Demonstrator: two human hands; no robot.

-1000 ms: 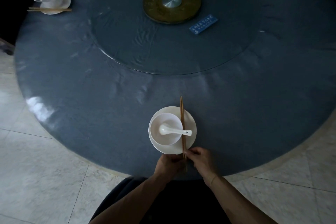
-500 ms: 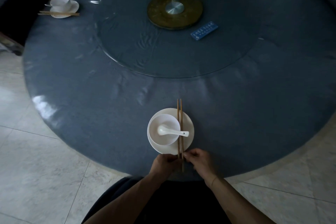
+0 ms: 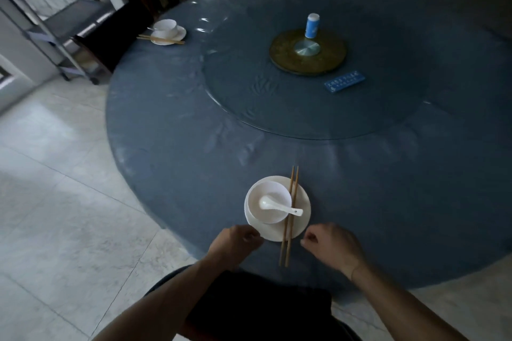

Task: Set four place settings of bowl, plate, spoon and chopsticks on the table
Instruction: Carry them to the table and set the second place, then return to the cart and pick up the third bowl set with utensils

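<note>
From the head camera, my left hand (image 3: 235, 241) and right hand (image 3: 329, 241) hover loosely curled and hold nothing, one on each side of the near place setting at the edge of the round table (image 3: 171, 147). There the white bowl (image 3: 267, 206) sits on the plate (image 3: 300, 225), the spoon (image 3: 279, 207) lies in the bowl, and the chopsticks (image 3: 289, 219) lie across the plate just right of the bowl. A second setting (image 3: 167, 32) sits at the far left edge.
</note>
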